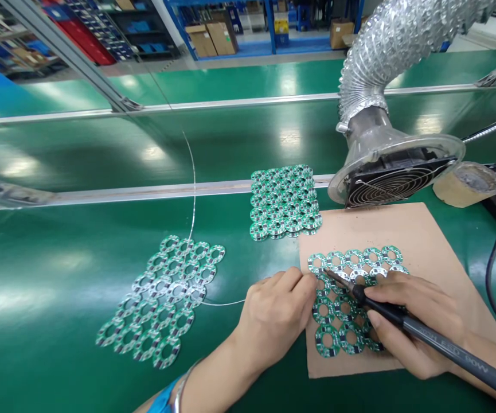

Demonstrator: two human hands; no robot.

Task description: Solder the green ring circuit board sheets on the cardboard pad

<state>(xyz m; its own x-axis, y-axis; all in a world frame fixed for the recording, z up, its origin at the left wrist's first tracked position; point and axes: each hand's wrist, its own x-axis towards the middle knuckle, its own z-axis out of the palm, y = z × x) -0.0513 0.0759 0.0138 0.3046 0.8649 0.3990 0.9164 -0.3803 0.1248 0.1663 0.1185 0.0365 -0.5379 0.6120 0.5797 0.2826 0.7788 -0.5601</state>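
My right hand (420, 321) grips a black soldering iron (432, 335), its tip slanting to the upper left onto a panel of ring-shaped green circuit boards (327, 338). That panel lies on a brown cardboard sheet (402, 223). Closed in a pinch at the panel's left edge is my left hand (276, 315). A thin strand of solder wire (226, 303) runs into it from the left; its end at the fingertips is hidden. Part of the panel is covered by my right hand. Another ring-board panel (161, 298) lies at left, under the wire.
A stack of ring-board panels (285, 201) sits behind the cardboard. Over its back right hangs a fume extractor hood (396, 166) on a silver flexible duct (372, 63). A round tan container (467, 183) and a black cable (491, 275) are at right. Metal rails (153, 189) cross the green bench.
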